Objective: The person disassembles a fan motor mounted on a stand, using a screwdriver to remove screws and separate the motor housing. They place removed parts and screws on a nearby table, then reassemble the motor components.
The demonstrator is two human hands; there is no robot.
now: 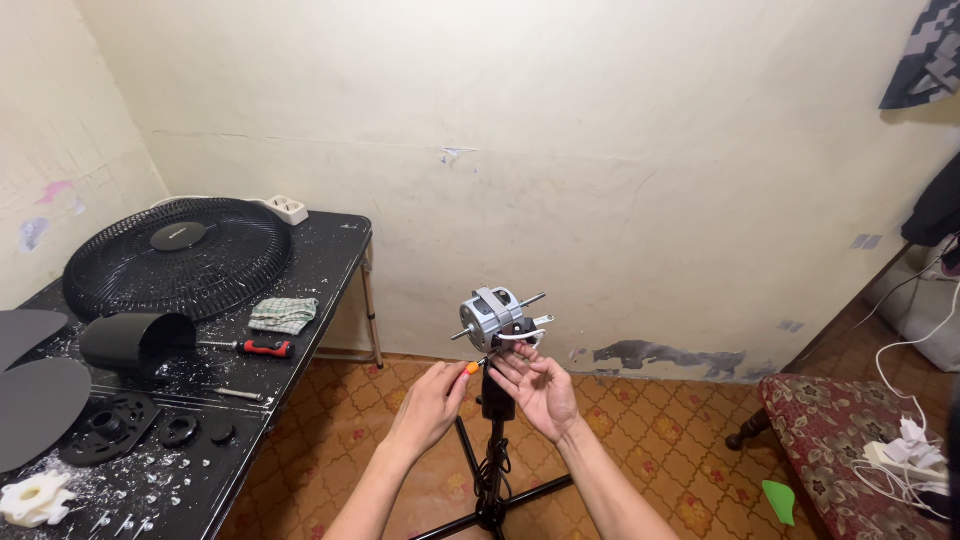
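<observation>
A bare fan motor [495, 315], silver with a shaft sticking out each side, sits atop a black stand pole [494, 440] in the middle of the view. My left hand [432, 400] holds a small orange-handled screwdriver [472, 368], its tip pointing up at the motor's underside. My right hand [540, 385] cups the black neck just under the motor, fingers touching it.
A black table [310, 270] on the left carries a round fan grille [178, 255], a black motor cover [135, 342], a red-handled screwdriver [255, 347], a checked cloth [284, 314], grey blades, black rings and a white plastic part. A patterned seat [840, 440] stands right.
</observation>
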